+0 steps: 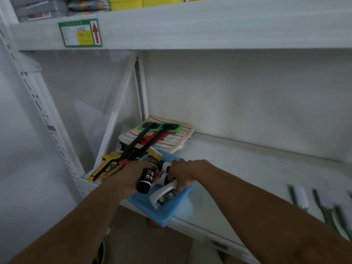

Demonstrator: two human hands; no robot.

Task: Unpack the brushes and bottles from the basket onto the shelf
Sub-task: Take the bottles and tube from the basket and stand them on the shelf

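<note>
1. The blue basket [167, 210] sits at the front edge of the white shelf [247, 168], its near corner overhanging the lip. Both hands are down in it.
2. The left hand [133, 174] is closed around a black tube-shaped bottle [147, 177] with a tan upper end, which is tilted and partly raised over the basket's left side.
3. The right hand [182, 173] is curled over the items in the middle of the basket, fingers down by a white-handled brush or sprayer [164, 193]; whether it actually grips anything cannot be told, because the fingers hide the contact.
4. To do this step well, the person should probably lift the bottle straight up clear of the basket wall before carrying it sideways, and steady the basket with the other hand so it does not tip off the shelf edge.
5. The open stretch of shelf to the right of the basket looks like the easiest place to set things down.
6. On the left, long-handled black scrubbers with green heads [162, 127] lie across a striped mat [171, 140], with a yellow tool [106, 164] beside them; these crowd that side.
7. Green-and-white brushes [301, 199] lie far right on the shelf, well apart from the basket.
</note>
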